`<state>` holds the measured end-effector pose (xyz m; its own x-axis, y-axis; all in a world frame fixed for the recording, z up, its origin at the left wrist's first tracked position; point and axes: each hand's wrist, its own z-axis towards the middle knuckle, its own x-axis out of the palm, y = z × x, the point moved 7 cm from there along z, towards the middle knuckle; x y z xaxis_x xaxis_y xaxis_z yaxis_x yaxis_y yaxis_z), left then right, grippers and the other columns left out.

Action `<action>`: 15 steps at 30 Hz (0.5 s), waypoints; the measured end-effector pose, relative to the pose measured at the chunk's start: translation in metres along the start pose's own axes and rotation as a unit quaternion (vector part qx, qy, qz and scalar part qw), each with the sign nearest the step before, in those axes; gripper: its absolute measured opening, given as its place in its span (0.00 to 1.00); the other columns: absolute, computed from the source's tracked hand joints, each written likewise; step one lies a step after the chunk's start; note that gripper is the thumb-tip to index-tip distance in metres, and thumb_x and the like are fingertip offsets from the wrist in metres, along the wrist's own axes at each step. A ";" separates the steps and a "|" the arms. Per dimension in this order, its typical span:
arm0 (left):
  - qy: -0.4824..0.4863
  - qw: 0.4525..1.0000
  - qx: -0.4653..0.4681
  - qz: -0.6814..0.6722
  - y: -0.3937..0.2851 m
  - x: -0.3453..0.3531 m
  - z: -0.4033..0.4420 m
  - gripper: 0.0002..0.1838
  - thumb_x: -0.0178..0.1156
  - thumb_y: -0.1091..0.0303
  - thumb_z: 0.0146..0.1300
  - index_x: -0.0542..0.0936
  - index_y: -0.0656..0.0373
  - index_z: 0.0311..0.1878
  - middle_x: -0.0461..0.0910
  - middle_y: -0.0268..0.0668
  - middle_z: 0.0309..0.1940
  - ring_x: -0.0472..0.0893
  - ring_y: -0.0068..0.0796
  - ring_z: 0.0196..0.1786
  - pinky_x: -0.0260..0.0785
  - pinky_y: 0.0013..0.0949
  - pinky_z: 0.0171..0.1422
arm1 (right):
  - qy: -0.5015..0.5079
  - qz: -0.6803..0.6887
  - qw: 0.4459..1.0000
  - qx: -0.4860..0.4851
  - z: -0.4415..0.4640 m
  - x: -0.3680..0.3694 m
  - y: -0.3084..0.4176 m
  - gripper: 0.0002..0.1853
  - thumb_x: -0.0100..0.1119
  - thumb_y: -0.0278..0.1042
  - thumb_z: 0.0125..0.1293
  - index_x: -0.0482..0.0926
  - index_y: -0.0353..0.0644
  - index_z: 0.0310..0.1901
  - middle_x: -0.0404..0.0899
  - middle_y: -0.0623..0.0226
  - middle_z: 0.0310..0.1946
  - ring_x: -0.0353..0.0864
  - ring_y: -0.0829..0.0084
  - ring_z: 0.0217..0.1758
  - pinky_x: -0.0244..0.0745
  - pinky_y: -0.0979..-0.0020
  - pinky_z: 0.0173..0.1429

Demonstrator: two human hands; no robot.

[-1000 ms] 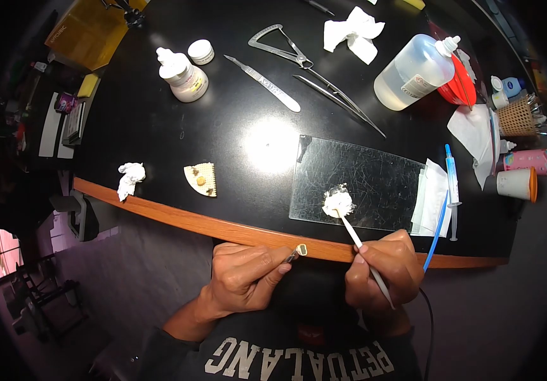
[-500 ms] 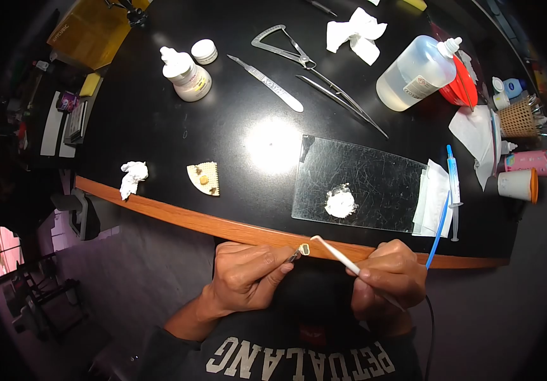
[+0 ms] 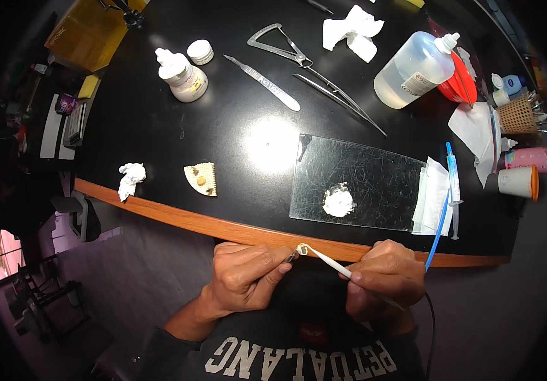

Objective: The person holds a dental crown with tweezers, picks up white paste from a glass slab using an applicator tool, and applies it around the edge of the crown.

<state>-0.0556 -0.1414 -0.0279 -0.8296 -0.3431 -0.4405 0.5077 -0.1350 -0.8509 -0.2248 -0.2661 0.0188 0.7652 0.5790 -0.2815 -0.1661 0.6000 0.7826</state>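
Observation:
My left hand (image 3: 248,272) is closed on a short dark metal tool (image 3: 293,256), mostly hidden by the fingers. At the tool's tip is a small yellowish, ring-like piece (image 3: 303,249), perhaps a dental crown, with a grey inside. My right hand (image 3: 388,276) pinches a slender white stick (image 3: 334,265) with a bent tip. That tip meets the rim of the small piece, just over the table's wooden edge (image 3: 254,237). Beyond the hands lies a scratched glass slab (image 3: 375,184) bearing a white powdery mound (image 3: 339,200).
A scalpel (image 3: 264,84), a metal caliper (image 3: 299,56) and tweezers (image 3: 340,103) lie farther back. Bottles stand on both sides: a small one (image 3: 186,81) and a large translucent one (image 3: 407,76). A blue-tipped syringe (image 3: 454,181), folded tissue (image 3: 433,197) and crumpled tissue (image 3: 132,180) are nearer.
The white stick has moved left, so its bent tip now reaches the small piece instead of standing apart from it. My left hand has barely moved.

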 end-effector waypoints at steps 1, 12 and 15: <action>0.001 1.000 0.000 0.001 0.000 0.000 0.000 0.07 0.68 0.75 0.70 0.90 0.68 0.46 0.90 0.40 0.29 0.90 0.31 0.28 0.78 0.28 0.34 | 0.004 -0.003 1.000 -0.001 0.001 0.001 0.000 0.11 0.73 0.18 0.55 0.87 0.43 0.39 0.87 0.71 0.29 0.87 0.75 0.27 0.82 0.75 0.29; 0.002 1.000 -0.003 0.001 -0.001 0.000 0.001 0.09 0.67 0.75 0.71 0.90 0.69 0.48 0.89 0.39 0.28 0.89 0.31 0.27 0.78 0.28 0.34 | 0.034 -0.049 0.998 0.008 0.008 0.005 0.005 0.17 0.66 0.12 0.59 0.80 0.49 0.44 0.83 0.75 0.28 0.83 0.77 0.25 0.75 0.74 0.28; 0.001 1.000 0.000 0.002 -0.001 0.000 0.001 0.08 0.67 0.75 0.71 0.90 0.68 0.48 0.89 0.39 0.28 0.89 0.30 0.27 0.78 0.28 0.34 | 0.035 -0.053 0.998 0.008 0.007 0.004 0.006 0.17 0.66 0.12 0.59 0.80 0.49 0.44 0.82 0.75 0.28 0.83 0.77 0.25 0.74 0.75 0.28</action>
<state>-0.0558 -0.1425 -0.0272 -0.8282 -0.3420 -0.4440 0.5104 -0.1330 -0.8496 -0.2178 -0.2643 0.0262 0.7330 0.5494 -0.4012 -0.0753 0.6516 0.7548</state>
